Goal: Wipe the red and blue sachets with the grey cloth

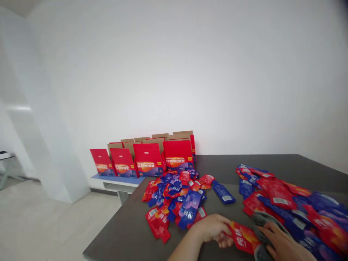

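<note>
My left hand [212, 230] pinches one end of a red spouted pouch [243, 237] with pale lettering, low over the dark table. At the pouch's other end, my right hand [280, 241] is closed on a grey cloth [262, 221], which laps over that end. To the left lies a heap of red and blue pouches [190, 203]. Another spread of red and blue pouches [280, 195] lies to the right, beyond and beside my right hand. A single blue pouch [223, 192] rests between the two piles.
Several red boxes [148, 159] with raised cardboard flaps stand in rows on a low white-and-blue bench [116, 181] by the wall. The dark table [130, 232] has its left edge above a pale floor [67, 224]. A white wall [217, 90] rises behind.
</note>
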The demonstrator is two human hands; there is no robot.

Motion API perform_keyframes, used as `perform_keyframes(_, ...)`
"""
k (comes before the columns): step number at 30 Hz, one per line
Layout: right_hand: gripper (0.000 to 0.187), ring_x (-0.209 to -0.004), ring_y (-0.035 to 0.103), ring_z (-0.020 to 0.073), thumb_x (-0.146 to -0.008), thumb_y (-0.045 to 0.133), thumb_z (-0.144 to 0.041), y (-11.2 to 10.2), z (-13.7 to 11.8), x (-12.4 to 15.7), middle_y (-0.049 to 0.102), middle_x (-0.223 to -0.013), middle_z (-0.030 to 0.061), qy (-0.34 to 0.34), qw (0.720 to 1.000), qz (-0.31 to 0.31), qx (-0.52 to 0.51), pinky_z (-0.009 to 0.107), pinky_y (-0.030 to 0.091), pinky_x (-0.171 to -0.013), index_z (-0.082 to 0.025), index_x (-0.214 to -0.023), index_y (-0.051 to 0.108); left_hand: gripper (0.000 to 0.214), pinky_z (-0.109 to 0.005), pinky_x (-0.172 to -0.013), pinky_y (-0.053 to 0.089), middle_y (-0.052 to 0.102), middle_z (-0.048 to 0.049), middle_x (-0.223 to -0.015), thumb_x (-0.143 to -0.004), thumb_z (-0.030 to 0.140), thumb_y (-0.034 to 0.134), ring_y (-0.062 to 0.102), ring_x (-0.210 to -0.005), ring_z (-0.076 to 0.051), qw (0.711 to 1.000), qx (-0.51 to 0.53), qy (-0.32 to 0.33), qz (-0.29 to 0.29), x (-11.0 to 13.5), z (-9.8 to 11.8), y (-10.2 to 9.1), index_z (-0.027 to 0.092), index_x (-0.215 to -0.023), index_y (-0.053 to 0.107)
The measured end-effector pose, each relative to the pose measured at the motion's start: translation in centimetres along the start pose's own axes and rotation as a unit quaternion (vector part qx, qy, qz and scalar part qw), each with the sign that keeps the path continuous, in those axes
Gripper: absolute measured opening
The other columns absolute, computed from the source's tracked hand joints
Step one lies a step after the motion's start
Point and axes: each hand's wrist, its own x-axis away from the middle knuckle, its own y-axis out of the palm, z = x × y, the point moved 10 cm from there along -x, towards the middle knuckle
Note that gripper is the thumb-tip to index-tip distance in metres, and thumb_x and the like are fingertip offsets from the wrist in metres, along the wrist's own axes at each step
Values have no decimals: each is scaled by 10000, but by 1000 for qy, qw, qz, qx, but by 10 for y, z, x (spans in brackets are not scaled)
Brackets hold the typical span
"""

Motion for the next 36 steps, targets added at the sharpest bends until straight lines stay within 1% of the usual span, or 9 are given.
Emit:
perform_keyframes(6, 439, -937, 665, 200, -742, 440, -92, -37, 12, 7, 639, -1139, 79, 100, 991, -83, 18, 297, 498, -804, -238, -1090, 665, 507, -172, -416, 383, 633, 4, -604, -604, 334, 583, 558, -460, -113, 999, -12, 46, 17, 20, 23, -2, 165, -1077, 647)
perform_keyframes(12, 541, -1000, 639, 191, -737, 427, -55, -68, -12, -8, 612, -1188, 67, 116, 993, -38, -1, 281, 485, -849, -237, -1208, 620, 448, -202, -426, 394, 615, -9, -584, -561, 371, 506, 524, -449, -106, 985, -66, 85, 132, 14, 24, -28, 123, -870, 715)
perform_keyframes(15, 596, -1058, 608, 185, -702, 444, -40, -60, -47, -14, 600, -1200, 75, 64, 996, -57, -34, 272, 463, -903, -213, -1252, 594, 468, -217, -443, 409, 591, 3, -551, -536, 348, 474, 529, -469, -121, 982, -73, 88, 147, 12, 21, -33, 122, -868, 714)
perform_keyframes(21, 629, -1031, 603, 206, -607, 531, -45, -21, -106, -12, 621, -1145, 22, -41, 986, -156, -46, 289, 500, -847, -302, -1172, 631, 412, -196, -421, 374, 638, -10, -694, -589, 320, 493, 477, -446, -81, 993, -60, 80, 59, 19, 22, -15, 128, -899, 685)
perform_keyframes(25, 589, -1024, 613, 229, -620, 521, -36, -14, -89, -4, 631, -1132, 33, -22, 979, -202, -20, 323, 510, -841, -303, -1126, 660, 462, -187, -361, 277, 560, 63, -694, -594, 242, 511, 396, -385, -52, 988, -107, 72, 86, 20, 19, -21, 167, -1037, 620)
perform_keyframes(28, 499, -1021, 621, 242, -651, 499, -24, -22, -58, 2, 634, -1125, 73, 44, 975, -216, 7, 337, 512, -845, -243, -1057, 689, 452, -199, -374, 280, 537, 54, -761, -674, 231, 484, 402, -407, -53, 979, -103, 63, 161, 19, 17, -36, 170, -1114, 568)
perform_keyframes(30, 485, -1042, 612, 239, -672, 487, -24, -33, -50, 1, 624, -1145, 90, 73, 980, -185, 10, 328, 507, -856, -222, -1070, 680, 447, -205, -398, 306, 517, 49, -763, -766, 243, 438, 429, -443, -70, 964, -106, 87, 227, 20, 24, -47, 164, -1199, 519)
perform_keyframes(33, 541, -1066, 597, 225, -665, 492, -38, -41, -66, -7, 609, -1172, 78, 55, 989, -137, -12, 295, 503, -854, -234, -1148, 639, 460, -224, -430, 358, 542, 32, -774, -849, 240, 355, 467, -474, -100, 943, -135, 108, 284, 19, 30, -48, 154, -1289, 456)
perform_keyframes(36, 641, -1037, 605, 210, -597, 514, -33, -26, -90, -13, 612, -1164, 46, 19, 989, -147, -30, 266, 508, -829, -259, -1189, 612, 471, -270, -551, 474, 638, -34, -937, -817, 204, 374, 581, -602, -147, 936, -190, 103, 279, 15, 29, -39, 164, -1268, 503)
